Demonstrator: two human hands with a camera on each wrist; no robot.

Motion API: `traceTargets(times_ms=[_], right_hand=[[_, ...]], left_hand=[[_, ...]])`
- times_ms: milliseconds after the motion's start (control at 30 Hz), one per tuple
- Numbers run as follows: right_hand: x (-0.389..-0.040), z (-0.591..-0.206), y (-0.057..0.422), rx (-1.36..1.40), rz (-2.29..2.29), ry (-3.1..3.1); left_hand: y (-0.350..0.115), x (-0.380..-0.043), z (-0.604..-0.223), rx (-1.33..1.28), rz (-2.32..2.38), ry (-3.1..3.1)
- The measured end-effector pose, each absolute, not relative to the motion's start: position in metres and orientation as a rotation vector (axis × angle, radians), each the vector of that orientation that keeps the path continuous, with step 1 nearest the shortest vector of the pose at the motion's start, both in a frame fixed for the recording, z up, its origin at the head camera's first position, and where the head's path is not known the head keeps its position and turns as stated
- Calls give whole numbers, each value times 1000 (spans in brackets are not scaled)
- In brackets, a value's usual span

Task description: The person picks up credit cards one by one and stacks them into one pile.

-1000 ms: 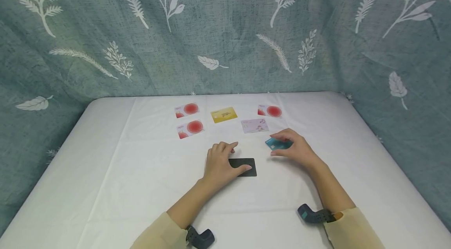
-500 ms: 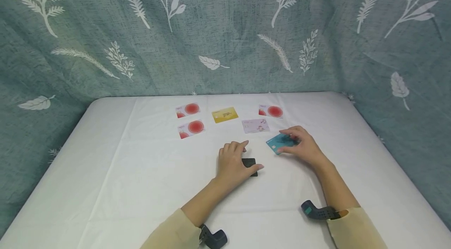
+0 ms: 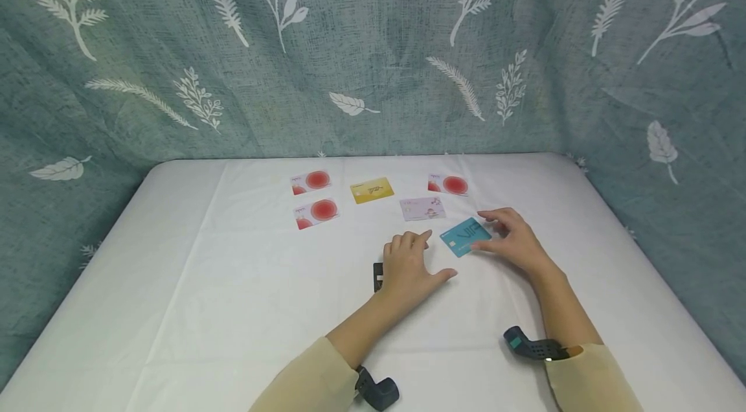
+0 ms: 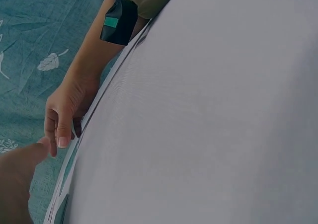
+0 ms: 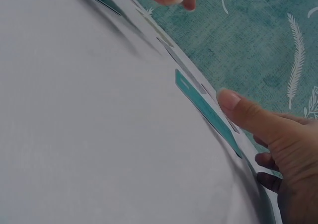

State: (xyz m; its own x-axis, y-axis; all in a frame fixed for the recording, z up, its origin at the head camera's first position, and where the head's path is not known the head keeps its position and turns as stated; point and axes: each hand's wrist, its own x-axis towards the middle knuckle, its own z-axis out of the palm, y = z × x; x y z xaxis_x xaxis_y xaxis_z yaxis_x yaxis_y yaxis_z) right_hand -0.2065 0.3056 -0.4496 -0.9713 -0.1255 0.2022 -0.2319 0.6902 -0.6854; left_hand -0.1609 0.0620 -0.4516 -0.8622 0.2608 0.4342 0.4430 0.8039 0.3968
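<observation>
In the head view a teal card printed "VIP" lies flat on the white table. My right hand is at its right side, thumb and fingers apart. The thumb tip overlaps the card's edge; whether it touches, I cannot tell. My left hand hovers left of the teal card with thumb and forefinger spread and nothing between them. A black card shows partly behind that hand, the rest hidden. From the right wrist, the teal card appears nearly edge-on beside my right thumb.
Farther back lie a gold card, a pale pink card and several white cards with red circles, among them one at the right. A green leaf-print curtain hangs behind the white-covered table.
My left hand has slid right across the black card, toward the teal one. My right hand has let go of the teal card and drawn back to the right, uncovering more of it.
</observation>
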Motion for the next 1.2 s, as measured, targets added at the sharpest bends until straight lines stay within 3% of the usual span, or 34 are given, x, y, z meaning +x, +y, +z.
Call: traceTargets(times_ms=[667,1200], right_hand=[[-212,-452,306,375,868,-2916],[-211,-451,305,337,866,-3010]], left_hand=[[103,-181,-446,-360,-599,-2972],[106,-188,-449,-284,-535,-3000]])
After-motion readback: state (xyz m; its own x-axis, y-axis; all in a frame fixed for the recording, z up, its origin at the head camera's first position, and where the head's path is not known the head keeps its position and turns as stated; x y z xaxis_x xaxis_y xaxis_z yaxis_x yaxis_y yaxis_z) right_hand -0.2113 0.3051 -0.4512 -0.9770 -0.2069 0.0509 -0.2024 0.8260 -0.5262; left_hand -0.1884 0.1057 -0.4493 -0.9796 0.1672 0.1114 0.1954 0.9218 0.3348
